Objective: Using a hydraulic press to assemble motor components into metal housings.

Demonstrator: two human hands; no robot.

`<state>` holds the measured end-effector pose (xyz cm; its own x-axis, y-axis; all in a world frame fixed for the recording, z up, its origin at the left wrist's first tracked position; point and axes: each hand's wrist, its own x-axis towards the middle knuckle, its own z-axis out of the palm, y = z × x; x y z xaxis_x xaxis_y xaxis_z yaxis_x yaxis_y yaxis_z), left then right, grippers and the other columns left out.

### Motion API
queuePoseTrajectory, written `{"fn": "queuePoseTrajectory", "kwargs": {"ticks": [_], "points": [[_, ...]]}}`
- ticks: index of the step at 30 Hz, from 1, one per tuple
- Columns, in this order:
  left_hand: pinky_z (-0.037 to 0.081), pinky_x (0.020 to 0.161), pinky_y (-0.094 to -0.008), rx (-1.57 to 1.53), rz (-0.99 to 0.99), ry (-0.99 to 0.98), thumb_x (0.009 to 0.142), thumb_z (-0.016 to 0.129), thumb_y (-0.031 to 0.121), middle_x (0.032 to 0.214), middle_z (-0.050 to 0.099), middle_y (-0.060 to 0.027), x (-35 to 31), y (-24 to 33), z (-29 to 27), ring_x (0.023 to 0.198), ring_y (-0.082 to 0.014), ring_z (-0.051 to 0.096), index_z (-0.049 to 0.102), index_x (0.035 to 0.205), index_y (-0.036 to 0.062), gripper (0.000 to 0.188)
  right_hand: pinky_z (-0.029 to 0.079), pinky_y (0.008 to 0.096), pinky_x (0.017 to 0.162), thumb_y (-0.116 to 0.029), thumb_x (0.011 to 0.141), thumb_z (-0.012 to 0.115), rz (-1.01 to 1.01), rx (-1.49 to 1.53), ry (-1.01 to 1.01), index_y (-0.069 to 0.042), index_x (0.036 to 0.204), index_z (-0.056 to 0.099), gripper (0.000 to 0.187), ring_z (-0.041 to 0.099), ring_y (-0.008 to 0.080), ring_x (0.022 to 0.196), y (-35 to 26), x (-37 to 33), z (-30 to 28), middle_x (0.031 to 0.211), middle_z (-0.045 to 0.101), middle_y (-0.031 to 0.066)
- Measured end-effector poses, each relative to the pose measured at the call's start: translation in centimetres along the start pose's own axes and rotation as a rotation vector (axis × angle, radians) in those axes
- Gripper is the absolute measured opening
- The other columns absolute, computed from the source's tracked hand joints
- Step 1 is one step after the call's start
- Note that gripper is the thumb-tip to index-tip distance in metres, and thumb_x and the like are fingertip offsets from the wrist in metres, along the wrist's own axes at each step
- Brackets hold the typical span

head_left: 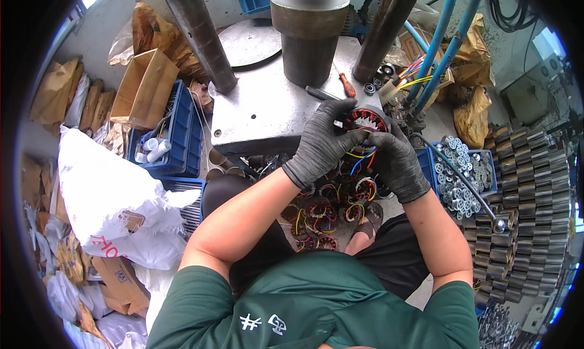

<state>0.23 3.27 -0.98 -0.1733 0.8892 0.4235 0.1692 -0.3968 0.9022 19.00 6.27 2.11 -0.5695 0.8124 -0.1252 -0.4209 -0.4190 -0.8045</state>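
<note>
Both my hands wear dark grey knit gloves and hold a motor stator (367,119) at the front right edge of a metal press table (261,115). Red insulation lines its ring, and yellow and blue wires hang from it. My left hand (325,141) grips the left side, with its fingertips near the wires. On the other side, my right hand (398,166) is closed around the stator's edge and lower part, its thumb by the wires. Just beyond lie an orange-handled screwdriver (347,86), a dark bar (320,94) and small bearings (370,88).
A thick steel cylinder (309,51) stands on the press table between two columns. Several wired stators (319,209) lie on the floor below. At right, a lever with a ball end (499,225) crosses a blue bin of metal parts (459,175). Left are blue crates (185,136) and a white sack (112,191).
</note>
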Motion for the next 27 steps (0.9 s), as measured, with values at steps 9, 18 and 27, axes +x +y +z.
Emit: {"fn": "queuePoseTrajectory", "kwargs": {"ticks": [9, 18, 27], "points": [[0.058, 0.092, -0.037, 0.202, -0.022, -0.062, 0.08, 0.082, 0.005, 0.114, 0.071, -0.0118, 0.4, -0.7, -0.6, 0.105, -0.0216, 0.069, 0.068, 0.121, 0.0026, 0.044, 0.052, 0.0334, 0.105, -0.008, 0.089, 0.083, -0.001, -0.452, 0.043, -0.003, 0.154, 0.046, 0.075, 0.061, 0.016, 0.117, 0.8, -1.3, 1.9, 0.133, 0.062, 0.0095], [0.058, 0.095, -0.0406, 0.255, -0.135, -0.009, 0.079, 0.079, 0.007, 0.11, 0.074, -0.0173, -0.3, 0.0, 0.1, 0.103, -0.0312, 0.074, 0.071, 0.114, 0.0016, 0.036, 0.052, 0.0348, 0.106, -0.016, 0.084, 0.089, -0.021, -0.562, 0.007, -0.006, 0.156, 0.043, 0.086, 0.06, 0.0176, 0.121, 0.5, -1.6, 1.9, 0.135, 0.06, 0.0108], [0.058, 0.096, -0.0398, -0.039, -0.056, -0.131, 0.085, 0.081, 0.015, 0.125, 0.064, -0.0181, -0.4, -0.1, -0.7, 0.116, -0.0287, 0.067, 0.059, 0.137, 0.0033, 0.058, 0.058, 0.0341, 0.098, -0.012, 0.087, 0.075, -0.059, -0.361, 0.024, -0.004, 0.143, 0.054, 0.06, 0.068, 0.0185, 0.108, -0.4, -1.0, 0.6, 0.125, 0.066, 0.0114]]}}
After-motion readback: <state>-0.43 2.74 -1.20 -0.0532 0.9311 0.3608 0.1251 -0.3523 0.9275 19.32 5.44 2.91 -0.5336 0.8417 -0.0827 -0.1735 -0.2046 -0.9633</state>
